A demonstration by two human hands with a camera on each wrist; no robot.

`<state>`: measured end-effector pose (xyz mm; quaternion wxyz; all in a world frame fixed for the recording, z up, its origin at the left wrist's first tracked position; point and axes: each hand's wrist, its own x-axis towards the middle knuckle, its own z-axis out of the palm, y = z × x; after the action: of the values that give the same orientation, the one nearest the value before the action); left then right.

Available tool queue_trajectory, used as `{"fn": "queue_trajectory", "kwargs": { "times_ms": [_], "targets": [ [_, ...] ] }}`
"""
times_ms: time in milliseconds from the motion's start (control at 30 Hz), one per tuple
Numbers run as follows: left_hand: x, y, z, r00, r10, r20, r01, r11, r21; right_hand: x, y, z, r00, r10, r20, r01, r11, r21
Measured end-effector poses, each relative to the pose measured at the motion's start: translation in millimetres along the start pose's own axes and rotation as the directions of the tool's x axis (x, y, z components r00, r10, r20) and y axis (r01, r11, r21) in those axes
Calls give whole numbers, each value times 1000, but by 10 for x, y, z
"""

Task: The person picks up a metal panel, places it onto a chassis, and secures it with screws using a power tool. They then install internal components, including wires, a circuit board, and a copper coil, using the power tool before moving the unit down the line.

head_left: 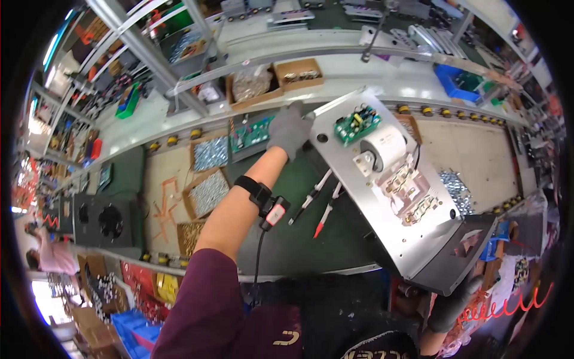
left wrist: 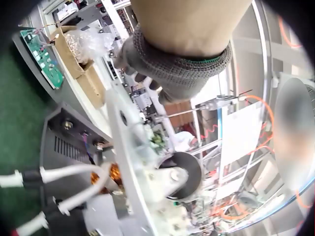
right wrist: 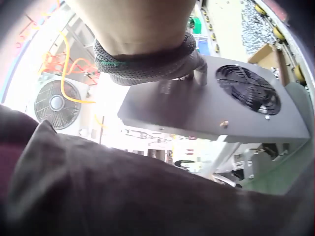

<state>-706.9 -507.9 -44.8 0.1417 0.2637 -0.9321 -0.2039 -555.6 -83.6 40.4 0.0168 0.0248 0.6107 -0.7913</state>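
Observation:
A silver metal panel (head_left: 382, 203) stands tilted over the green mat, bearing a green circuit board (head_left: 357, 124) and a white cylinder (head_left: 385, 148). My gloved left hand (head_left: 290, 130) holds its upper left corner. At the lower right, my gloved right hand (head_left: 454, 305) grips the dark metal housing (head_left: 457, 254) joined to that panel. The right wrist view shows the housing's outer face with a round fan vent (right wrist: 248, 88), the fingers over its edge. Copper coils (left wrist: 115, 173) show behind the panel in the left wrist view. Two white cables (head_left: 329, 206) with black and red ends trail onto the mat.
Another green circuit board (head_left: 251, 134) lies behind my left hand. Boxes of small metal parts (head_left: 209, 191) stand to the left, cardboard boxes (head_left: 254, 87) at the back. Another dark housing (head_left: 104, 224) sits at far left. A red coiled hose (head_left: 508, 305) hangs at right.

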Motion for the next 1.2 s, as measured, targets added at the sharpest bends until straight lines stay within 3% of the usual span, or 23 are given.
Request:
{"fn": "queue_trajectory", "kwargs": {
  "times_ms": [67, 133, 200, 300, 400, 467, 600, 633, 667, 700, 733, 800, 867, 900, 933, 967, 1000, 1033, 1067, 1100, 1133, 1167, 1200],
  "targets": [
    [244, -118, 359, 987, 13, 158, 15, 984, -175, 112, -187, 232, 993, -7, -121, -8, 993, -117],
    [325, -122, 420, 945, 34, 324, 77, 944, -322, 282, -402, 254, 986, 89, -139, -154, 797, -583],
    [150, -99, 164, 883, -66, 464, 303, 835, -459, 454, -401, 126, 978, 71, -195, -168, 824, -542],
    [-478, -381, -98, 854, -57, 518, 364, 777, -515, 958, -477, -282, 992, 118, -54, -129, 853, -506],
    [-1383, -459, -573, 701, -135, 701, 645, 540, -541, 1823, -661, -228, 972, 185, 146, -77, 836, -543],
    [-1909, -372, -678, 586, -243, 773, 810, 197, -552, 2537, -723, -74, 880, 237, 412, 97, 759, -644],
    [-2736, -61, -702, 686, -242, 686, 725, 148, -672, 3406, -663, 923, 748, 330, 575, 360, 527, -770],
    [-2778, 177, -742, 599, -332, 729, 709, -205, -675, 3606, -615, 1165, 597, 386, 704, 372, 644, -668],
    [-2974, 163, -606, 593, -285, 753, 696, -288, -657, 3767, -533, 1429, 499, 374, 782, 489, 623, -610],
    [-3012, 311, -580, 606, -314, 731, 680, -272, -681, 4002, -377, 1699, 465, 397, 791, 575, 544, -611],
    [-3064, 467, -572, 612, -346, 711, 666, -257, -700, 3945, -384, 2034, 325, 430, 842, 602, 592, -535],
    [-3210, 622, -471, 589, -396, 704, 628, -324, -708, 4018, -146, 2535, 166, 352, 921, 895, 339, -290],
    [-3257, 720, -293, 578, -423, 697, 522, -465, -715, 3892, -193, 2839, 179, 316, 932, 953, 178, -243],
    [-3338, 668, -184, 628, -486, 608, 624, -152, -766, 3969, -141, 2820, 103, 72, 992, 932, 341, -121],
    [-3396, 607, -123, 691, -501, 521, 673, 181, -717, 3748, -383, 2661, 189, 122, 974, 753, 619, -224],
    [-3285, 675, -185, 620, -526, 583, 617, -132, -776, 3831, -382, 2525, 143, -5, 990, 739, 666, -103],
    [-3144, 735, -243, 550, -524, 651, 490, -429, -759, 3635, -288, 2212, 343, -152, 927, 563, 823, -73],
    [-3136, 719, -244, 567, -515, 643, 481, -428, -766, 3712, -177, 1925, 427, -295, 855, 654, 753, -67],
    [-3152, 692, -240, 552, -525, 648, 490, -425, -762, 4545, 201, 1413, 236, -401, 885, 950, 286, -123],
    [-3169, 735, -263, 551, -535, 641, 518, -383, -765, 4116, 257, 1189, 559, -216, 801, 572, 799, -184],
    [-3167, 793, -281, 555, -543, 630, 541, -340, -769, 4257, 638, 599, 675, -83, 733, 626, 591, -510],
    [-3175, 827, -277, 544, -542, 641, 554, -343, -759, 4161, 1078, 128, 832, 86, 549, 398, 597, -697],
    [-3176, 865, -266, 603, -432, 671, 521, -424, -741, 4196, 1655, -594, 696, 296, 655, 537, 392, -747]
  ]
}}
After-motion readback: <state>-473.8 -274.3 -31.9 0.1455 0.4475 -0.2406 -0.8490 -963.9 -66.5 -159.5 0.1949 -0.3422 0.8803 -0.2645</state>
